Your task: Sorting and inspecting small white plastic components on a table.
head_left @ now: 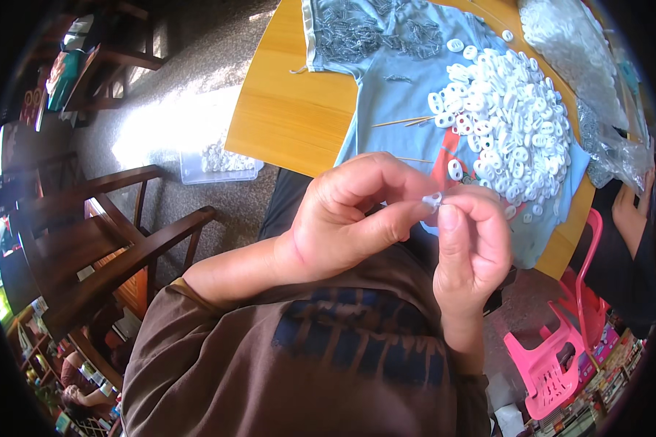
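Observation:
In front of my chest, my left hand (368, 211) pinches a small white plastic piece (433, 199) between thumb and forefinger. My right hand (477, 244) meets it there, its thumb and curled forefinger closed on the same piece from the right. Fingertips cover much of the piece, so its full shape is hidden. Beyond the hands, a heap of white oval plastic pieces with two holes (517, 124) lies on a light blue shirt (386, 98). Small metal springs (346, 36) are spread at the shirt's far end. Thin wooden sticks (403, 121) lie left of the heap.
The shirt covers part of a wooden table (295, 102). Clear bags of white pieces (572, 47) sit at its far right, near another person's hand (626, 215). A plastic tub (189, 173) stands on the floor, left. Dark wooden chair (116, 269) left; pink chair (550, 364) right.

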A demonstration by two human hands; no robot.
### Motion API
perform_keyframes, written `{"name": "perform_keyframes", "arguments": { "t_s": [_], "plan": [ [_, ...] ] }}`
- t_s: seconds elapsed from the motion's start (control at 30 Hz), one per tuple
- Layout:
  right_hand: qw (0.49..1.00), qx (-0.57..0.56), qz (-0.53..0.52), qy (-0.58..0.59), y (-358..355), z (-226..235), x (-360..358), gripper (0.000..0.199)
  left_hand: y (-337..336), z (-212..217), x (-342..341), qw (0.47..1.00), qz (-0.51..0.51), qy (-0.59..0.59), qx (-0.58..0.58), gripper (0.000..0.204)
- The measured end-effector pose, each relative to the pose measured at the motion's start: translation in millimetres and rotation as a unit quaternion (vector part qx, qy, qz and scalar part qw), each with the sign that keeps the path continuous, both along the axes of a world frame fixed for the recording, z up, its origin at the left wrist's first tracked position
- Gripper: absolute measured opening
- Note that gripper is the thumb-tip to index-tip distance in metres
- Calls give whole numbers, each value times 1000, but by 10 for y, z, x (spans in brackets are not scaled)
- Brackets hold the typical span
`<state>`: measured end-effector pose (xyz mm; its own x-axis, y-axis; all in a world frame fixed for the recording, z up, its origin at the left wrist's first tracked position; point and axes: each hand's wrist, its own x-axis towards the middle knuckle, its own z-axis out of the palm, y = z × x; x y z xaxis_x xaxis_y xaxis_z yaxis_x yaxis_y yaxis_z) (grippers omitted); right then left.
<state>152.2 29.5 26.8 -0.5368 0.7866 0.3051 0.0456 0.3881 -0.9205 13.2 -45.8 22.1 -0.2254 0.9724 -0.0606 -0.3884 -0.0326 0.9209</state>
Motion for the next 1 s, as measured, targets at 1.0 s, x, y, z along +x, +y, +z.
{"name": "perform_keyframes", "arguments": {
  "t_s": [1.0],
  "plan": [
    [998,-65,2,26,-16,-16,35,6,47,-33,81,995,12,-94,-37,14]
  ]
}}
